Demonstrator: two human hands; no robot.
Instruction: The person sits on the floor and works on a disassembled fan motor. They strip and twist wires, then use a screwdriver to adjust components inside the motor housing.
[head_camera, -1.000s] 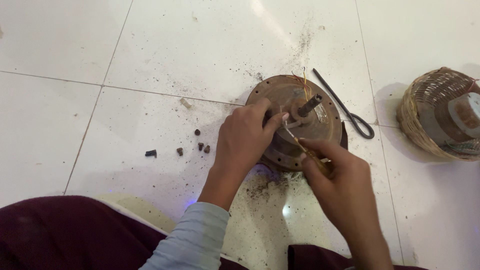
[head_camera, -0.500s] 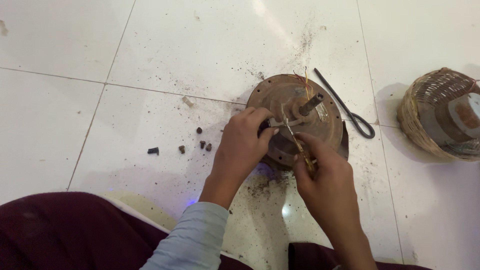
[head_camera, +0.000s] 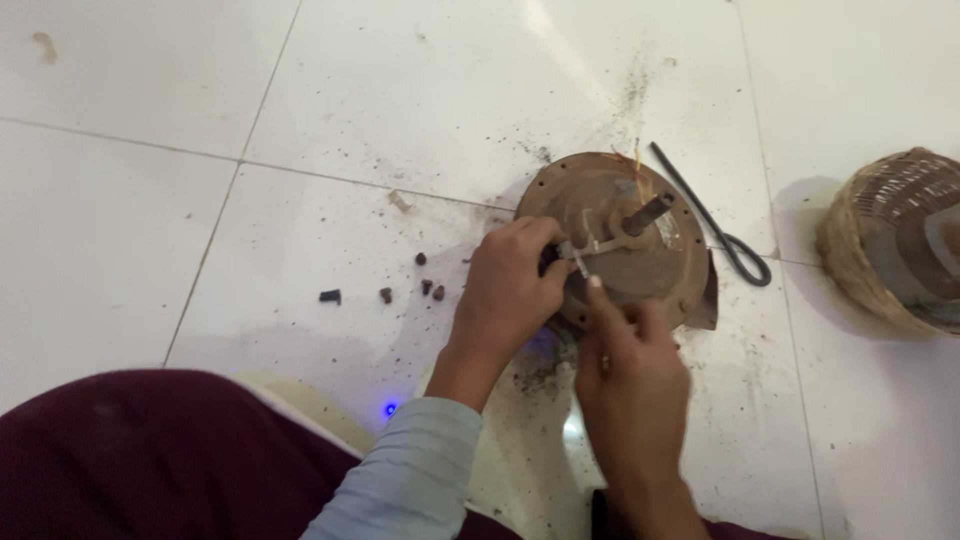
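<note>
Since the earlier frames, the right hand (head_camera: 632, 375) has drawn in closer to the left, and the thin tool it held out over the disc no longer shows. Its fingers are now curled narrow, the thumb tip touching a small pale metal strip (head_camera: 585, 250); whether it grips anything cannot be told. The left hand (head_camera: 507, 292) is closed narrow on the near left edge of a round, rusty brown metal motor housing (head_camera: 640, 262), fingertips pinching at the same strip. The housing lies flat on the white tiled floor (head_camera: 400, 100), its short steel shaft (head_camera: 646, 213) pointing up. Small dark bits (head_camera: 400, 290) lie scattered left of the hands. A black looped cord (head_camera: 722, 232) lies just beyond the housing, and a copper-wound coil (head_camera: 895, 240) sits well to the right.
</note>
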